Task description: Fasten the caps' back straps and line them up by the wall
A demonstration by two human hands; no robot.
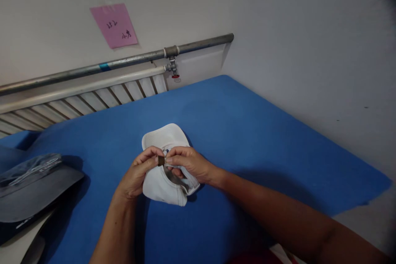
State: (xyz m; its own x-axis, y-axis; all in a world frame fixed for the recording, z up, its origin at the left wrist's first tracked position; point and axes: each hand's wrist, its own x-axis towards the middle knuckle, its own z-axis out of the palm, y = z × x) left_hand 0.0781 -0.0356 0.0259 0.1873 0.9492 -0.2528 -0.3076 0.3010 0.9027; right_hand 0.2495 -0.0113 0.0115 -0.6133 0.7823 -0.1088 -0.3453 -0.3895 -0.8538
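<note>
A white baseball cap (163, 189) lies over the blue surface, its brim turned away from me and the opening in its band facing right and toward me. My left hand (137, 173) is closed at the cap's left side, thumb and fingers pinching the band beside a small dark brown piece (161, 161), perhaps a buckle or tag. Right beside that piece, my right hand (190, 163) pinches the cap's band, its lower fingers reaching inside the cap. The fingertips of both hands nearly meet. What exactly sits between the right fingertips is too small to make out.
A stack of caps (37, 189), grey-blue denim on top, stands at the left. The blue-covered surface (222, 115) runs back to a white radiator (114, 95) with a metal pipe (133, 61). A pink note (114, 27) is taped to the wall. A wall borders the right.
</note>
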